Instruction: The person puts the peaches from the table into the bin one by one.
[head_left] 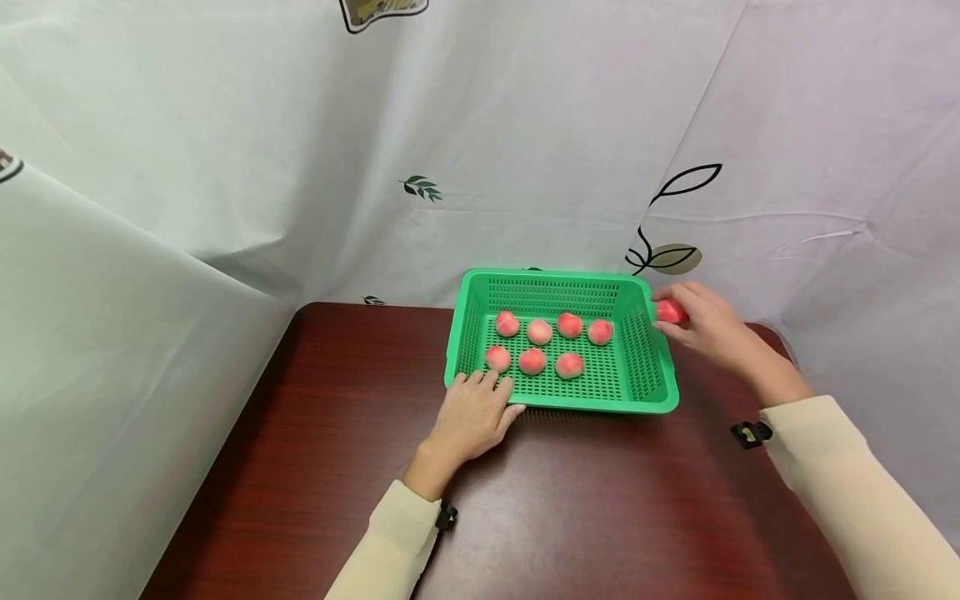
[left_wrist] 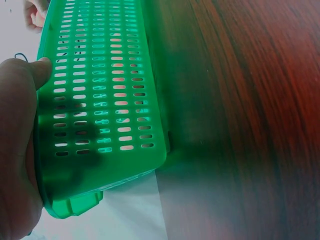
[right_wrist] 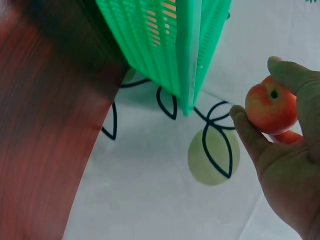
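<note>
A green plastic basket (head_left: 570, 404) with slotted walls stands on the table, several red-and-pale peaches (head_left: 532, 362) spread over its floor. My left hand (head_left: 472, 417) grips the basket's near rim by the left corner, fingertips over the edge. The thumb (left_wrist: 42, 72) lies against the outside wall in the left wrist view; the other fingertips are hidden there. Just beyond the right rim, my right hand (head_left: 705, 321) holds a red peach (right_wrist: 271, 106) between thumb and fingers. Beneath that peach, the right wrist view shows another reddish patch (right_wrist: 286, 137), partly hidden by the hand.
The dark red-brown wooden table (head_left: 322, 433) extends left of and in front of the basket. Behind it hangs a white cloth (head_left: 525, 150) with printed leaves, close to the basket's far side. Small black devices (head_left: 752, 433) are strapped at both wrists.
</note>
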